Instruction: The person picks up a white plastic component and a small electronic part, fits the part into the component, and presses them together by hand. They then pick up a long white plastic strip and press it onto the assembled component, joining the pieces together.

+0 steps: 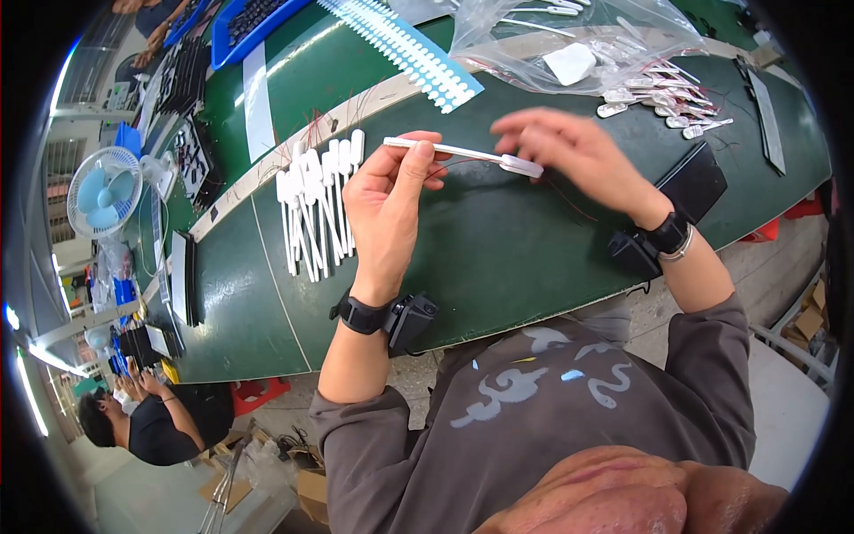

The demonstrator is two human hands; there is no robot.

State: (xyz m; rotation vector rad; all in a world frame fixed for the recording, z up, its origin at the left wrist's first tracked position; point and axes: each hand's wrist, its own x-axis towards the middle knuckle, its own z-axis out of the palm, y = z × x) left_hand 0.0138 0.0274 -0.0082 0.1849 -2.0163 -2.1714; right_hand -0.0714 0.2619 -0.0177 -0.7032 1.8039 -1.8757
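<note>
Above a green table point(498, 258), a person holds a slim white stick point(463, 153) level between both hands: the left hand point(387, 205) is closed around its plain end, thumb and fingers pinching it, while the right hand point(569, 151) grips the rounded, wider end with its fingertips, the other fingers loosely curled. The stick hangs clear of the table, and a thin red wire trails down from near its rounded end. Just to the left of the left hand lies a row of similar white sticks point(316, 209), packed side by side on the table. Farther back sits a clear plastic bag point(569, 40) of parts, with a scatter of small white pieces with red wires point(663, 102) beside it, and a long white-and-blue strip point(409, 49) runs diagonally toward a blue tray point(249, 27). A dark flat pad point(698, 178) lies near the right wrist (both wrists wear black bands). At the far left stand a small blue fan point(105, 191) and another seated person point(142, 423).
</note>
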